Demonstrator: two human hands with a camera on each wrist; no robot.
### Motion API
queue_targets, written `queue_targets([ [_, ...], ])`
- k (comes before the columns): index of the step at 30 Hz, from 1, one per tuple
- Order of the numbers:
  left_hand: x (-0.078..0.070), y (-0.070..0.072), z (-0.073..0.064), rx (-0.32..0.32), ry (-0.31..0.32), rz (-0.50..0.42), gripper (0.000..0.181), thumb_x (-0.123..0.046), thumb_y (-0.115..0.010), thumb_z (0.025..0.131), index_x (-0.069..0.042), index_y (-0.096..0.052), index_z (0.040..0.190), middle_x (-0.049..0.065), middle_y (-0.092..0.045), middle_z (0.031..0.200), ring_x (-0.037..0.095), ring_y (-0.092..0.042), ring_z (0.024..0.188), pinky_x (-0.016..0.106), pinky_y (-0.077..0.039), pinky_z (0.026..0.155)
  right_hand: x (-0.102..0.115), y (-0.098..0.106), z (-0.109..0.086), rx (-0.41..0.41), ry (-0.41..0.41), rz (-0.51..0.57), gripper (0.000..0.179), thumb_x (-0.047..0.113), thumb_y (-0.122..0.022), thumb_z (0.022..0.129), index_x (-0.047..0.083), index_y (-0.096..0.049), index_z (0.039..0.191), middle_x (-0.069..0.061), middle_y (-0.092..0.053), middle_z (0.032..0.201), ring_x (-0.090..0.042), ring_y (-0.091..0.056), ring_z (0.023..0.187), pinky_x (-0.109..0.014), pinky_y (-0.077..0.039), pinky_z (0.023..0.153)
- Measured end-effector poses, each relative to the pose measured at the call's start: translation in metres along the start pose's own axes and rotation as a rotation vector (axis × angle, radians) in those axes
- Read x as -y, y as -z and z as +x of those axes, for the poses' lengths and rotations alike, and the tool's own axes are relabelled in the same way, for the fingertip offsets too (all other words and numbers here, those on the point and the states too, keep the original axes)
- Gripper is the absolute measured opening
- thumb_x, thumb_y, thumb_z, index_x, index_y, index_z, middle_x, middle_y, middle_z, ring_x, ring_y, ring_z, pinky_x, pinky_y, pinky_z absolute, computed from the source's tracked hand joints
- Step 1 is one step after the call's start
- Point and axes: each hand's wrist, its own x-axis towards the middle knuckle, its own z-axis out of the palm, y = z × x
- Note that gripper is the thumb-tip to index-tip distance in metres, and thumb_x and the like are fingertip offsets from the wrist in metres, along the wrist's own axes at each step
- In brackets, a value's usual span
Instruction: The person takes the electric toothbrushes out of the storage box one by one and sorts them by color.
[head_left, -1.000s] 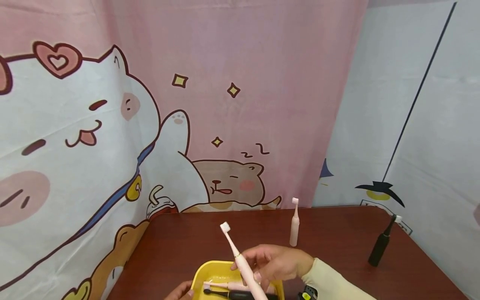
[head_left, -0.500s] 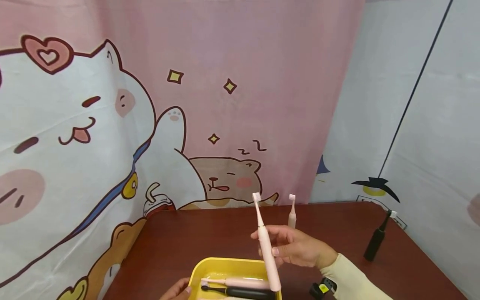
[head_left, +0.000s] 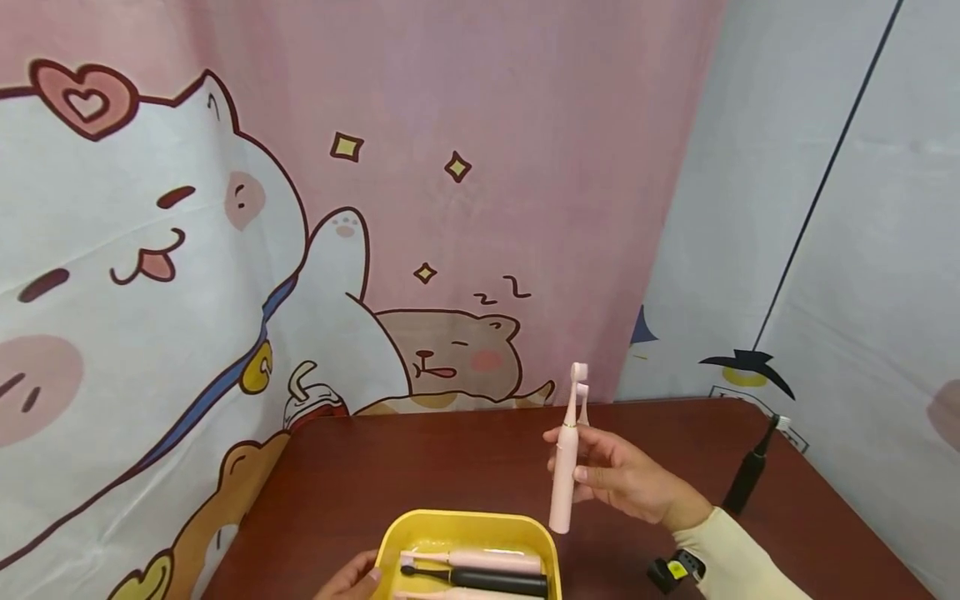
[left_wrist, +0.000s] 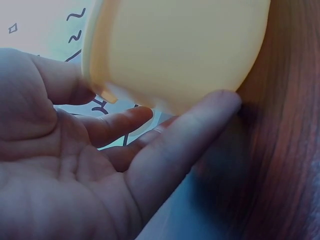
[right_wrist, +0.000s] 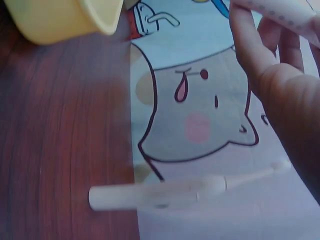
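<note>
My right hand pinches a pale pink electric toothbrush by its handle, nearly upright with the head on top, above the table right of a yellow bin. My left hand grips the bin's left side; up close in the left wrist view, the fingers and thumb are against its wall. In the bin lie a pink toothbrush, a black toothbrush and another pink one, partly cut off. Another pink toothbrush stands on the table, mostly hidden behind the held one in the head view.
A black electric toothbrush stands at the right of the brown table, its base behind my right wrist. A cartoon-printed cloth hangs behind the table. On my right wrist is a black strap device.
My right hand has carried the pink toothbrush from over the bin to the right and away from me, turning it more upright. The left hand stays at the bin.
</note>
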Motion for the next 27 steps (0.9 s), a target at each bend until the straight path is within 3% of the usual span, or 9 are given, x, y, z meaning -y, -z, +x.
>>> queue_targets([
  [7,-0.005,0.001,-0.001,-0.006,0.041,0.009,0.067,-0.033,-0.05,0.104,0.011,-0.023,0.146,0.015,-0.061,0.126,0.028,-0.066,0.108,0.045,-0.055,0.09,0.003,0.014,-0.018,-0.146,-0.011,-0.108,0.051,-0.008,-0.039,0.102,0.0,-0.028,0.151,-0.011,-0.058,0.131,-0.021,-0.059,0.121,-0.052,-0.05,0.098],
  [17,-0.004,0.0,0.0,-0.007,0.032,0.003,0.069,-0.034,-0.052,0.103,0.01,-0.021,0.147,0.014,-0.06,0.127,0.027,-0.065,0.108,0.044,-0.055,0.091,-0.005,0.031,-0.033,-0.24,-0.003,-0.204,0.055,-0.006,-0.042,0.102,-0.003,-0.023,0.153,-0.006,-0.049,0.148,-0.021,-0.054,0.132,-0.048,-0.049,0.102],
  [24,-0.005,0.001,0.003,-0.051,0.014,0.081,0.071,-0.032,-0.053,0.102,0.013,-0.02,0.147,0.015,-0.057,0.129,0.025,-0.064,0.107,0.042,-0.056,0.089,-0.013,0.043,-0.041,-0.296,0.0,-0.285,0.055,-0.003,-0.045,0.102,-0.008,-0.02,0.151,0.003,-0.048,0.148,-0.017,-0.052,0.132,-0.041,-0.05,0.101],
  [27,-0.005,0.002,0.003,-0.074,0.005,0.129,0.074,-0.032,-0.053,0.102,0.015,-0.017,0.147,0.019,-0.055,0.132,0.024,-0.064,0.108,0.043,-0.056,0.088,-0.018,0.047,-0.044,-0.341,-0.01,-0.324,0.055,-0.001,-0.048,0.102,-0.008,-0.022,0.15,-0.001,-0.051,0.146,-0.016,-0.056,0.129,-0.038,-0.051,0.099],
])
